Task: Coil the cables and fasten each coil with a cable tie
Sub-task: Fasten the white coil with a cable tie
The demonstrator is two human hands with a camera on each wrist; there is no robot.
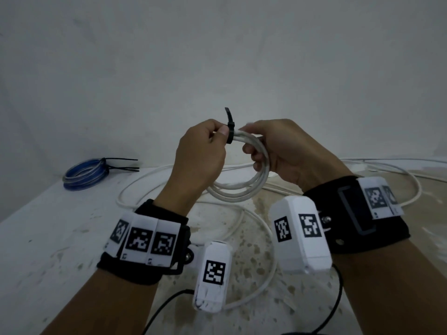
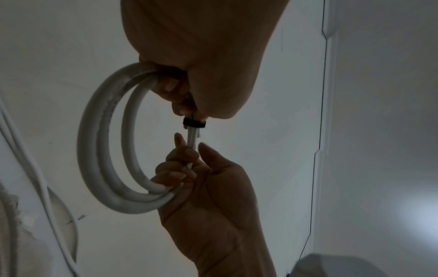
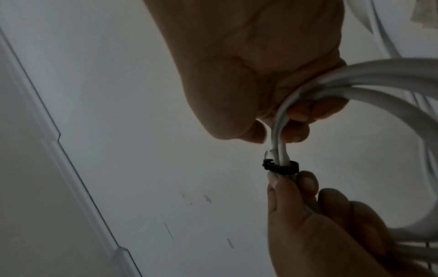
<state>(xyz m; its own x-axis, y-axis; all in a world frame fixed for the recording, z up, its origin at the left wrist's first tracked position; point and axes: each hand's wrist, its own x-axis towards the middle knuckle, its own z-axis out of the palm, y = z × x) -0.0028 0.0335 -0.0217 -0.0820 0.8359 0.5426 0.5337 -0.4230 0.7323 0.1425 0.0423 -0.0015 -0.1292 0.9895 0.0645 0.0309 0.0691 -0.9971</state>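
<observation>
I hold a white cable coil (image 1: 242,187) of a few loops in the air above the table. A black cable tie (image 1: 230,134) rings the top of the bundle, and its tail (image 1: 227,113) sticks upward. My left hand (image 1: 219,136) pinches the bundle right beside the tie, thumb against it. My right hand (image 1: 249,142) grips the coil on the tie's other side, fingers curled through the loops. In the left wrist view the tie (image 2: 194,123) sits between the left hand (image 2: 176,93) and the right hand (image 2: 189,155). The right wrist view shows the tie (image 3: 280,165) just above the left fingertips (image 3: 272,180).
A blue cable coil (image 1: 82,175) fastened with black ties lies at the table's far left by the wall. Loose white cable (image 1: 251,218) sprawls over the speckled tabletop (image 1: 48,238) under my hands and runs off right. A thin black cord (image 1: 164,305) hangs near my wrists.
</observation>
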